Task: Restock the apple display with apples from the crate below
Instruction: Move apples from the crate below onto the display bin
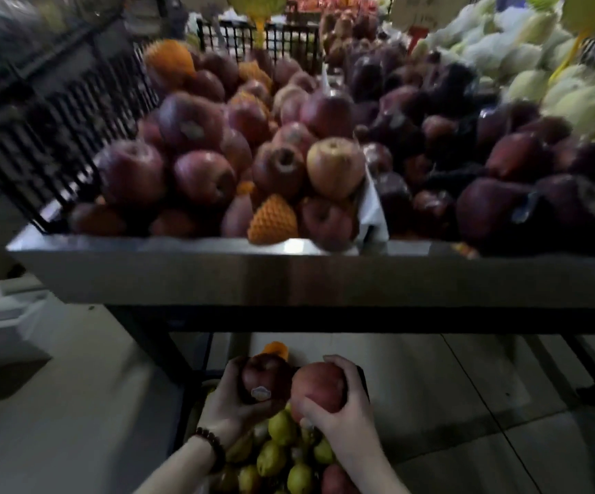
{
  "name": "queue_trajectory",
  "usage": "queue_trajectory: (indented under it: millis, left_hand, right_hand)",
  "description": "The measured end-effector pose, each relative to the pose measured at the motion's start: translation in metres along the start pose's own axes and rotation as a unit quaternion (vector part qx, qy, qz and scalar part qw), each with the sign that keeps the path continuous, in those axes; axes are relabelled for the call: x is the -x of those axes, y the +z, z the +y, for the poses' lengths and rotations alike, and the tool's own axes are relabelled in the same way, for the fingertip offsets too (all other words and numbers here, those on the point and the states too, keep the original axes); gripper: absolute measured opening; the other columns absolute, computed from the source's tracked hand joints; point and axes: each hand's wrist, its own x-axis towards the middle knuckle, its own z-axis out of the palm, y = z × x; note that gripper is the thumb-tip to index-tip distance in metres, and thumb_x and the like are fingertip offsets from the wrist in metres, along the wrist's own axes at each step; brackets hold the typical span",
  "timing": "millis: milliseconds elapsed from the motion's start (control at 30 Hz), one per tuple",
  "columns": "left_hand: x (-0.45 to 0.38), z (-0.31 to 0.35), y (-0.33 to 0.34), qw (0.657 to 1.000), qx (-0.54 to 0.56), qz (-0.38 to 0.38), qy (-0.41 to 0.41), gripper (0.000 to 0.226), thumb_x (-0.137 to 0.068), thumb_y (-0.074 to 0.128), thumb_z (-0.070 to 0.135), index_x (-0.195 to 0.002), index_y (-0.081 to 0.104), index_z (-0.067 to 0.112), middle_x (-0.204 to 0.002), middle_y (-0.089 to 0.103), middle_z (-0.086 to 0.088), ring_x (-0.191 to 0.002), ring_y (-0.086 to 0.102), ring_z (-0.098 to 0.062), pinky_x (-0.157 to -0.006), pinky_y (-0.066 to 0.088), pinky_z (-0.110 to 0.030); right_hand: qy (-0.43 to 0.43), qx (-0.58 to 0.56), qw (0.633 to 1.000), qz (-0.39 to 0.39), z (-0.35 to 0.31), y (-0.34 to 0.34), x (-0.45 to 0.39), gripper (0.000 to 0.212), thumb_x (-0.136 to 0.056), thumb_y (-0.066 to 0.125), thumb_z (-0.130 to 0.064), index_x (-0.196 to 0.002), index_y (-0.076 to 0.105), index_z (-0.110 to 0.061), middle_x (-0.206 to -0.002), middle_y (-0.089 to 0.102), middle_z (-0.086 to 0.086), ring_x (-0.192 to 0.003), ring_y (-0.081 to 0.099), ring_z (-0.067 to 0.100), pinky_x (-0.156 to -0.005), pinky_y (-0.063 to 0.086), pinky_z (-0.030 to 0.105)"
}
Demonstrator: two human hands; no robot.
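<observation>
The apple display (189, 240) is a steel-edged bin heaped with red apples (203, 176), some in orange foam nets (272, 221). Below its front edge sits the crate (281, 458), mostly hidden, holding yellow-green fruit and a few red apples. My left hand (228, 410) grips a dark red apple (265, 377) with a sticker. My right hand (346, 418) grips a lighter red apple (319, 385). Both apples are held side by side just above the crate, under the shelf edge.
A black plastic crate wall (60, 137) flanks the display's left side. Darker apples (502, 194) fill the bin to the right, with pale green produce (556, 87) beyond. A white divider (372, 208) separates the bins. Black shelf legs (167, 354) stand beside the crate on a tiled floor.
</observation>
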Motion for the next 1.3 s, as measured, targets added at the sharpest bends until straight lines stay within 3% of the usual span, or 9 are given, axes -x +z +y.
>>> queue_trajectory:
  millis: [100,233,333,567,767,833,933,1067,1300]
  left_hand:
    - [0.034,0.045,-0.028,1.0,-0.024,0.007,-0.005,0.091,-0.034,0.084,0.054,-0.115,0.043,0.043,-0.098,0.067,0.006,-0.089,0.063,-0.006,-0.081,0.05,-0.022]
    - [0.066,0.117,-0.065,0.999,-0.026,0.013,0.017,0.082,-0.044,0.088,0.043,-0.112,0.042,0.045,-0.102,0.065,0.008,-0.087,0.06,0.003,-0.073,0.043,-0.011]
    - [0.078,0.173,-0.088,0.998,-0.019,0.027,0.05,0.089,-0.036,0.085,0.046,-0.113,0.04,0.043,-0.1,0.063,0.01,-0.089,0.06,0.001,-0.077,0.043,-0.016]
    - [0.045,0.275,-0.131,0.977,-0.091,0.096,0.168,0.098,-0.047,0.087,0.044,-0.128,0.037,0.022,-0.122,0.043,0.001,-0.11,0.046,-0.011,-0.091,0.038,-0.022]
    - [-0.022,0.339,-0.147,0.956,-0.165,0.1,0.22,0.096,-0.06,0.08,0.045,-0.14,0.027,0.036,-0.128,0.036,-0.003,-0.113,0.047,-0.019,-0.096,0.044,-0.033]
    - [-0.05,0.353,-0.145,0.939,-0.223,0.121,0.234,0.093,-0.058,0.077,0.053,-0.138,0.032,0.035,-0.131,0.042,-0.006,-0.118,0.049,-0.027,-0.102,0.041,-0.042]
    - [-0.091,0.361,-0.142,0.88,-0.381,0.146,0.244,0.093,-0.06,0.065,0.067,-0.14,0.029,0.036,-0.137,0.048,-0.002,-0.133,0.037,-0.026,-0.114,0.015,-0.059]
    - [-0.124,0.355,-0.136,0.829,-0.503,0.068,0.236,0.094,-0.065,0.064,0.061,-0.144,0.017,0.04,-0.145,0.041,0.004,-0.14,0.026,-0.023,-0.111,-0.004,-0.067]
    - [-0.131,0.356,-0.146,0.807,-0.534,-0.004,0.253,0.1,-0.068,0.065,0.055,-0.146,0.003,0.041,-0.153,0.029,0.001,-0.144,0.021,-0.027,-0.109,-0.01,-0.066]
  right_hand:
    - [0.024,0.007,1.0,-0.018,-0.057,-0.008,0.018,0.08,-0.035,0.085,-0.055,-0.107,0.054,-0.04,-0.114,0.058,-0.009,-0.104,0.061,0.013,-0.095,0.052,0.037]
    - [0.023,0.018,0.998,-0.053,-0.133,-0.02,0.032,0.098,-0.022,0.091,-0.056,-0.11,0.051,-0.041,-0.116,0.06,-0.007,-0.105,0.062,0.009,-0.089,0.049,0.02]
    - [0.014,0.029,0.995,-0.09,-0.183,-0.026,0.029,0.109,-0.02,0.092,-0.06,-0.117,0.047,-0.043,-0.123,0.056,-0.008,-0.11,0.061,0.009,-0.099,0.047,0.026]
    - [-0.005,0.012,0.999,-0.04,-0.26,-0.018,0.001,0.093,-0.037,0.09,-0.044,-0.119,0.048,-0.036,-0.124,0.053,-0.003,-0.11,0.059,0.014,-0.094,0.051,0.027]
    - [-0.02,0.028,0.999,0.017,-0.29,-0.009,-0.027,0.087,-0.043,0.091,-0.041,-0.12,0.049,-0.037,-0.12,0.05,-0.01,-0.106,0.057,0.009,-0.086,0.048,0.02]
    - [-0.024,0.038,0.999,0.026,-0.294,-0.008,-0.036,0.087,-0.041,0.089,-0.045,-0.118,0.049,-0.039,-0.12,0.049,-0.014,-0.107,0.056,0.008,-0.092,0.047,0.023]
    - [-0.02,0.064,0.997,0.039,-0.291,-0.008,-0.05,0.085,-0.045,0.091,-0.041,-0.118,0.048,-0.04,-0.121,0.049,-0.016,-0.109,0.053,0.006,-0.098,0.044,0.027]
    - [-0.002,0.079,0.996,0.051,-0.284,-0.009,-0.068,0.09,-0.041,0.089,-0.047,-0.121,0.048,-0.039,-0.123,0.049,-0.017,-0.111,0.052,0.005,-0.094,0.044,0.022]
    - [-0.022,0.033,0.994,0.1,-0.311,0.0,-0.091,0.085,-0.039,0.089,-0.046,-0.115,0.053,-0.039,-0.12,0.057,-0.01,-0.11,0.057,0.005,-0.091,0.047,0.022]
